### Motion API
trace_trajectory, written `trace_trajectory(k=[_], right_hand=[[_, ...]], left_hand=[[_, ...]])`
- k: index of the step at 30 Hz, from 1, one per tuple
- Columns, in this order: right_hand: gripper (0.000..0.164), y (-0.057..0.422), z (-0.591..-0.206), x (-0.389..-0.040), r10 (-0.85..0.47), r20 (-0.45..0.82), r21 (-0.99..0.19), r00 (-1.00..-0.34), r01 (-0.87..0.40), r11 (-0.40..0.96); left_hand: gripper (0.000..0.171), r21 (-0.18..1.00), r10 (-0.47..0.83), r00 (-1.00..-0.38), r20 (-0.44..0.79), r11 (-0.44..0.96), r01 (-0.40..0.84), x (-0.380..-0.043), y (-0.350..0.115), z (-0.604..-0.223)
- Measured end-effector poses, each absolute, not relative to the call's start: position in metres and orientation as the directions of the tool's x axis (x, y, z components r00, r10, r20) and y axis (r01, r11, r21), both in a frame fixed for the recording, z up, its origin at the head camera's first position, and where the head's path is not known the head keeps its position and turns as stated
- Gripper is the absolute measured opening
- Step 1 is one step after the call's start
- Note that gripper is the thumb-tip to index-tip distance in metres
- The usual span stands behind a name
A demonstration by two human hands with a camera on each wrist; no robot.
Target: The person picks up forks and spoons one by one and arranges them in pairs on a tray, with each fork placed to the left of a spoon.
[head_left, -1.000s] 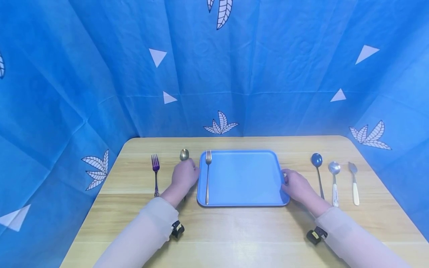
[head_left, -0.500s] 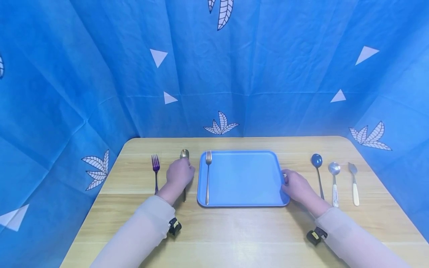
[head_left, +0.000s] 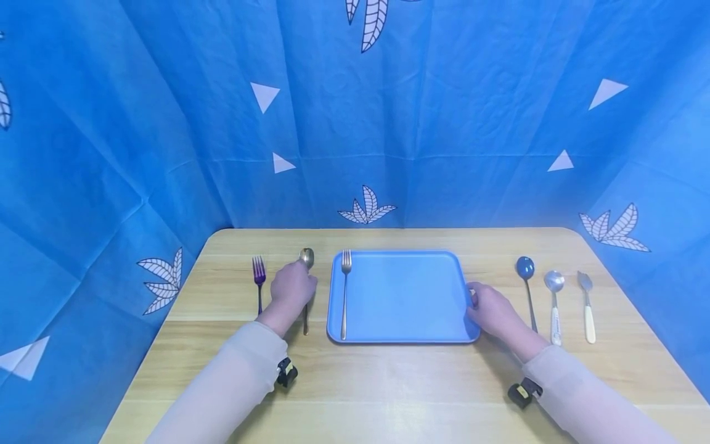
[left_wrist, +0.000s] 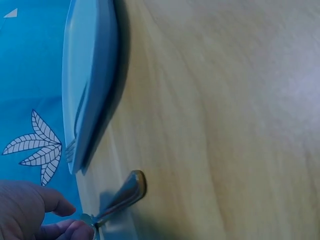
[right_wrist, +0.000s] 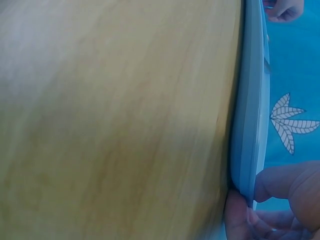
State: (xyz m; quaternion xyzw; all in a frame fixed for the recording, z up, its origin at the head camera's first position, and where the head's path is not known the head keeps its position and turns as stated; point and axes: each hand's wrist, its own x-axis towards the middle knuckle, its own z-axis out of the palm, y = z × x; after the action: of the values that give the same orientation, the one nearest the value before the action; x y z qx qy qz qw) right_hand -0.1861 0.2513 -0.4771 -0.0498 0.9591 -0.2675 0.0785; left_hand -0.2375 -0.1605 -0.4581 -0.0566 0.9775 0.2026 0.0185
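In the head view my left hand lies over the middle of a metal spoon, with the bowl showing beyond it and the handle end below. The left wrist view shows curled fingertips right at the spoon, whose handle points away over the table. A light blue rectangular tray sits between my hands, a metal fork lying along its left side. My right hand grips the tray's right rim, one digit below it and another above, as the right wrist view shows.
A purple fork lies left of my left hand. Right of the tray lie a dark spoon, a white-handled spoon and a white-handled knife. Blue patterned cloth hangs behind the wooden table.
My left hand has moved left from beside the tray's left edge onto the metal spoon, uncovering the lower handle. The right hand and tray have stayed put.
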Motion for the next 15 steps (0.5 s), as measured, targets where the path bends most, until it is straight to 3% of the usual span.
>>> trace_trajectory(k=[15], right_hand=[[0.060, 0.2501, -0.4755, -0.1856, -0.133, -0.114, -0.518, -0.985, -0.055, 0.854]], left_hand=[[0.013, 0.397, -0.111, -0.991, -0.072, 0.909, -0.131, -0.2404, -0.1629, -0.4635]])
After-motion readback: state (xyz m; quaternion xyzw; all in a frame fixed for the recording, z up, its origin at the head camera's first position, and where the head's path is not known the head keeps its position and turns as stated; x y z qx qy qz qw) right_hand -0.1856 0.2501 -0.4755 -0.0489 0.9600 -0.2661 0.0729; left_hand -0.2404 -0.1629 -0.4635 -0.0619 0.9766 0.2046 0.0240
